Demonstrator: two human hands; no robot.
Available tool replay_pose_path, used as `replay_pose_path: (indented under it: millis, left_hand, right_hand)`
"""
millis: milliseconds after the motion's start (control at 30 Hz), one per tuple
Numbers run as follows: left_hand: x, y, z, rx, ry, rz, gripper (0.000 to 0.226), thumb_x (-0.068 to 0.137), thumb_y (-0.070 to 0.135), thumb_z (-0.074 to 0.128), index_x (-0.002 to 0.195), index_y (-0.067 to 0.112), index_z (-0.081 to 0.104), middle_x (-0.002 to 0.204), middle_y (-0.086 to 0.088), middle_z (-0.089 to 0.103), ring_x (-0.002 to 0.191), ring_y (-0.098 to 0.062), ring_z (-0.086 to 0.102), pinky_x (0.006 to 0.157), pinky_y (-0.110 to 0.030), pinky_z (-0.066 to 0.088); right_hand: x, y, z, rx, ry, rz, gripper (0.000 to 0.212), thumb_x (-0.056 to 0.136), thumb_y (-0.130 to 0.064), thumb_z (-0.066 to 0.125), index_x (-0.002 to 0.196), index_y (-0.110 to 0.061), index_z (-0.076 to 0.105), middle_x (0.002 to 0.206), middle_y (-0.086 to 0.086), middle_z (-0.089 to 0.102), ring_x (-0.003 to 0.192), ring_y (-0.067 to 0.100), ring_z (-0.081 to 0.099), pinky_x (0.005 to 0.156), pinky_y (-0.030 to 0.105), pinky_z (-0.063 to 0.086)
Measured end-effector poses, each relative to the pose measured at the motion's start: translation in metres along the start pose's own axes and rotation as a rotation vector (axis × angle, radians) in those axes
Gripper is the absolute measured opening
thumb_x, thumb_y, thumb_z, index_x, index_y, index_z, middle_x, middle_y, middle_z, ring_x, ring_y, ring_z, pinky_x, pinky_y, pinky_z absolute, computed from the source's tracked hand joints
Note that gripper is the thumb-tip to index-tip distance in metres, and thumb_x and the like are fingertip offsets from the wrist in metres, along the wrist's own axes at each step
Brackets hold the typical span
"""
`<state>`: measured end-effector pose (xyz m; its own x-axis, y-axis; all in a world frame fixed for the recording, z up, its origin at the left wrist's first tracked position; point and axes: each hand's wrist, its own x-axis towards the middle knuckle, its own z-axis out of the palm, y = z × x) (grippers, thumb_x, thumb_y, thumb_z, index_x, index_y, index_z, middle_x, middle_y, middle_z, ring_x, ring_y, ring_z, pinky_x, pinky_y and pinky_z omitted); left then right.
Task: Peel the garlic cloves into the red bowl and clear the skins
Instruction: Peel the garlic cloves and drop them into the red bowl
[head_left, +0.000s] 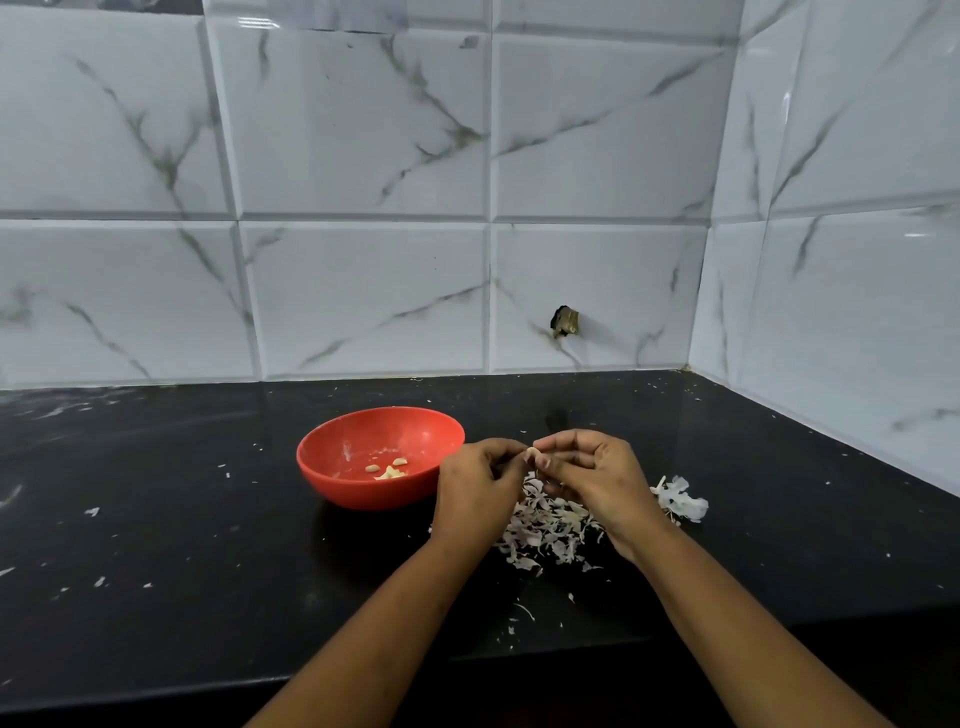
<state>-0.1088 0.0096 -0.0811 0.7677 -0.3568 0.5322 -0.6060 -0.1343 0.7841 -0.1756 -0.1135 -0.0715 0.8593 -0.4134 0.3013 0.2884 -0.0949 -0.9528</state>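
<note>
A black, stone-like worktop is seen, polished and glossy, with pale veining toward the left of the frame. The wall tiles across the upper frame are glazed white with grey marbling and are highly reflective. The red bowl appears to be smooth plastic, faintly glossy and smeared whitish inside. The garlic skins at centre right are dry, papery and matt.

Both hands, left and right, pinched a clove above the skins, beside the red bowl
</note>
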Motion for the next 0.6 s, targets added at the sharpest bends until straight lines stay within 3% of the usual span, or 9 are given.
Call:
replay_pose_path:
  millis: [333,500,600]
  left_hand:
    - [-0.0006,0.0026,-0.0017,-0.060,0.002,-0.006,0.017,0.087,0.011,0.065,0.079,0.025,0.072,0.068,0.004,0.071,0.059,-0.012,0.065,0.060,-0.032,0.055]
    - [-0.0007,0.0026,-0.0022,-0.048,-0.007,0.020,0.010,0.088,0.016,0.067,0.086,0.018,0.076,0.068,0.003,0.072,0.056,-0.011,0.065,0.059,-0.033,0.055]
    - [0.0000,0.0019,-0.0021,-0.031,0.000,0.020,0.009,0.087,0.017,0.067,0.085,0.018,0.076,0.067,0.002,0.071,0.057,-0.013,0.065,0.059,-0.035,0.055]
  right_hand:
    - [0.0014,0.0027,0.0002,-0.035,0.006,-0.051,0.007,0.082,0.000,0.070,0.089,-0.002,0.070,0.075,0.009,0.072,0.072,0.014,0.069,0.062,0.022,0.055]
    - [-0.0007,0.0009,0.0001,-0.096,0.032,-0.097,0.007,0.082,-0.001,0.071,0.088,-0.006,0.071,0.073,0.009,0.072,0.060,0.012,0.066,0.055,0.019,0.051]
    - [-0.0004,0.0025,-0.0003,-0.148,0.036,-0.105,0.009,0.082,-0.005,0.072,0.088,-0.011,0.073,0.075,0.007,0.073,0.062,0.015,0.068,0.060,0.028,0.056]
